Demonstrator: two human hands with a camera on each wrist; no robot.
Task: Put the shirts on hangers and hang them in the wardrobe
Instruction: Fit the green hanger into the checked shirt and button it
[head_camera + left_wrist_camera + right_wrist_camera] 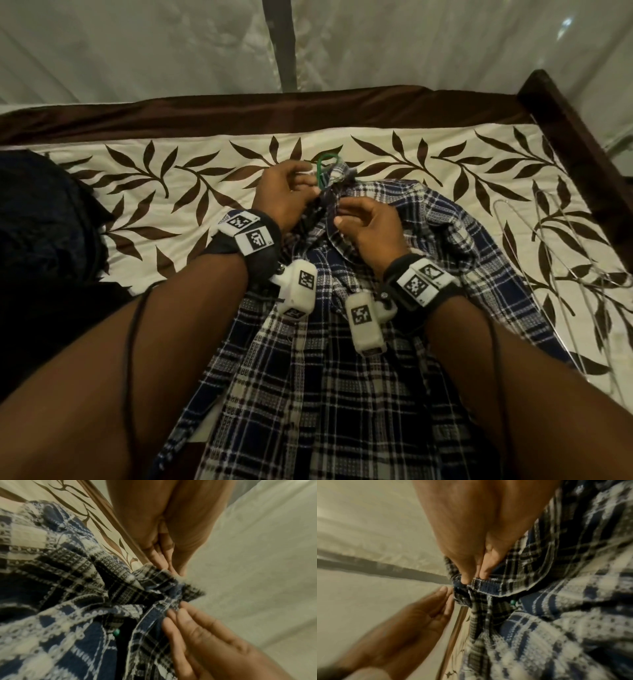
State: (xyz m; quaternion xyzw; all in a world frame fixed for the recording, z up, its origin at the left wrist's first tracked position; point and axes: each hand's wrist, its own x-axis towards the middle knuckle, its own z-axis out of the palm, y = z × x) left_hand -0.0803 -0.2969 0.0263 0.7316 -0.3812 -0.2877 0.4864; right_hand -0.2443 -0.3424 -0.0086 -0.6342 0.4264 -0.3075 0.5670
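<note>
A blue, black and white plaid shirt (342,359) lies front up on the bed. A green hanger (327,164) is inside it, and only its hook sticks out above the collar. A green speck of the hanger (116,632) shows inside the neck opening. My left hand (310,193) pinches the collar's left side just below the hook, fingertips meeting on the cloth (173,570). My right hand (342,214) pinches the collar band from the right, thumb and forefinger on its edge (473,578). The two hands are almost touching.
Several bare wire hangers (555,274) lie on the leaf-patterned bedspread (171,192) to the right of the shirt. A dark heap of clothing (41,222) sits at the left. A dark wooden bed frame (565,130) runs along the right, with pale curtain behind.
</note>
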